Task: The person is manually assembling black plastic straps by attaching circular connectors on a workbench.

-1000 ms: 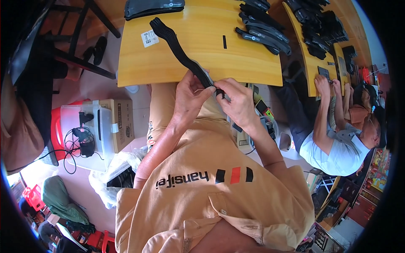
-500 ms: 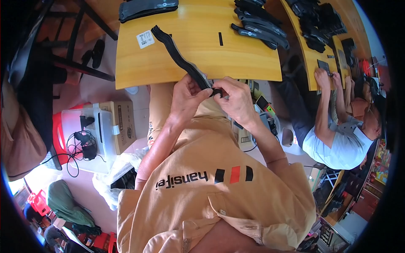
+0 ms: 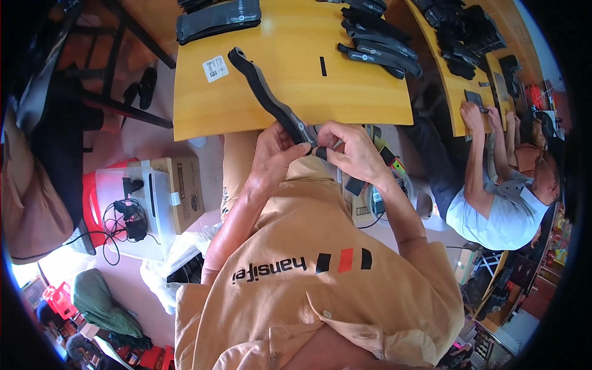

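Observation:
A long black strap (image 3: 269,100) with a grey face slants from the yellow table down into my hands at its near edge. It looks like several layers, and its far end curls over. My left hand (image 3: 271,154) is closed round the strap's near part, thumb on top. Just to the right, my right hand (image 3: 356,153) pinches a small black end piece between thumb and fingertips. Whether that piece is joined to the strap is hidden by the fingers.
Flat black straps are piled on the table (image 3: 296,86) at far left (image 3: 219,21) and far right (image 3: 382,52). A white label (image 3: 216,69) and a short black strip (image 3: 323,66) lie on top. A clear bin with cables (image 3: 132,213) stands left; a person (image 3: 493,209) sits right.
The strap has turned in my left hand, showing more of its grey printed face. My right hand has shifted slightly right and down, pinching the small black end.

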`<action>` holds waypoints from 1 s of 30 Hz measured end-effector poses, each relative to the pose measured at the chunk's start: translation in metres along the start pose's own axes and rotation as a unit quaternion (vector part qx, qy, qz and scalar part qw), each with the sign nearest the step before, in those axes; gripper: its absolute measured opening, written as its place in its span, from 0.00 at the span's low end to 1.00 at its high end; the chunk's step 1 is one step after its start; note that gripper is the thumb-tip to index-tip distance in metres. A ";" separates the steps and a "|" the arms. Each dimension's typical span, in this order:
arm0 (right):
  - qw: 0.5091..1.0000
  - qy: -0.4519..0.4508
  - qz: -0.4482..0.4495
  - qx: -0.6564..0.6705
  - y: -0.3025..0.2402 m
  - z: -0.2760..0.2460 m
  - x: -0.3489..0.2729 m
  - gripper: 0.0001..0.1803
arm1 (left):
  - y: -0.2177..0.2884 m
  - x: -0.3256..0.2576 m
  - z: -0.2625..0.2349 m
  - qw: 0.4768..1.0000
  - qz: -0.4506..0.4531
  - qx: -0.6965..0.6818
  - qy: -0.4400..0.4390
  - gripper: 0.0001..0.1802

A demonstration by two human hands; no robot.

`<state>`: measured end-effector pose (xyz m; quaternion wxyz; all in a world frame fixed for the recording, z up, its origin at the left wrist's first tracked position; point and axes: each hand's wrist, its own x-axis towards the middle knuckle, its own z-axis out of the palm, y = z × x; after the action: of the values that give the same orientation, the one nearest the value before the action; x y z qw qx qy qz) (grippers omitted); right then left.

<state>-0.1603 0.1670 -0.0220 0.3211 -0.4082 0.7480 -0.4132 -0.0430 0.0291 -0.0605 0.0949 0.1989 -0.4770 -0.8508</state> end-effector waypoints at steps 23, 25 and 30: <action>0.948 -0.092 0.135 0.274 0.009 -0.004 0.009 0.06 | 0.001 0.003 0.000 0.997 -0.009 0.048 -0.059 0.20; 0.990 -0.018 0.022 -0.138 -0.011 0.002 0.000 0.07 | -0.001 0.003 0.001 0.998 -0.011 0.041 -0.047 0.20; 0.935 -0.003 -0.053 -0.351 -0.010 0.018 -0.010 0.09 | -0.008 0.001 -0.001 0.996 -0.002 0.081 -0.028 0.20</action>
<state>-0.1371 0.1664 -0.0197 0.1368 -0.5354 0.8217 -0.1398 -0.0432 0.0322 -0.0680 0.0633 0.1835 -0.5462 -0.8149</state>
